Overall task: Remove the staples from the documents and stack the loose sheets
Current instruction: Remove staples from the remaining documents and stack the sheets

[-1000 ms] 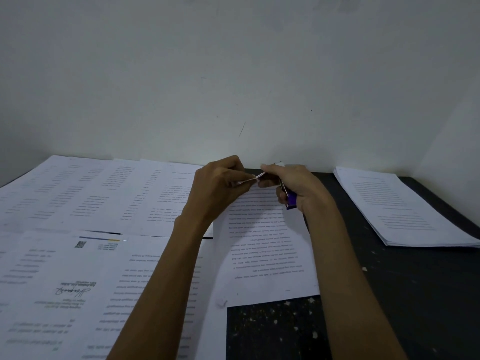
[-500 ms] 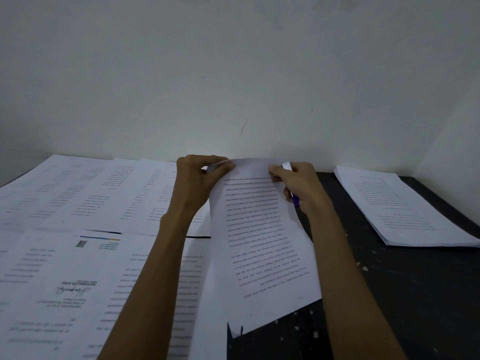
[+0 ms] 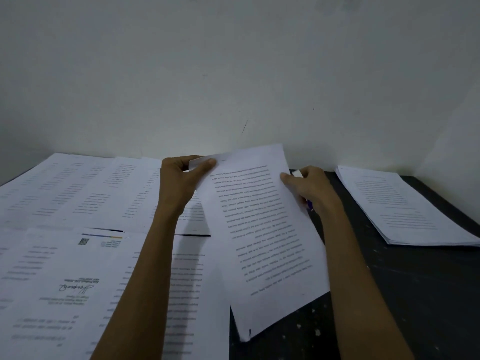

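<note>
A printed document (image 3: 262,229) is lifted off the dark table (image 3: 405,294), tilted with its far edge raised. My left hand (image 3: 181,180) pinches its far left corner between thumb and fingers. My right hand (image 3: 309,188) grips the right edge of the same sheets. In that same hand sits a small staple remover (image 3: 309,203) with a purple body, mostly hidden by the fingers, its pale tip showing above the knuckles. A neat stack of loose sheets (image 3: 400,206) lies on the table at the right.
Several printed documents (image 3: 78,203) cover the left half of the table, overlapping in rows, one with a signature (image 3: 75,288) near me. A pale wall (image 3: 233,74) stands close behind. Small white paper flecks dot the dark tabletop near the front.
Both hands were pinching at the document's top corner a second ago. Since then they have spread apart and lifted the sheets, which now tilt higher and swing to the right.
</note>
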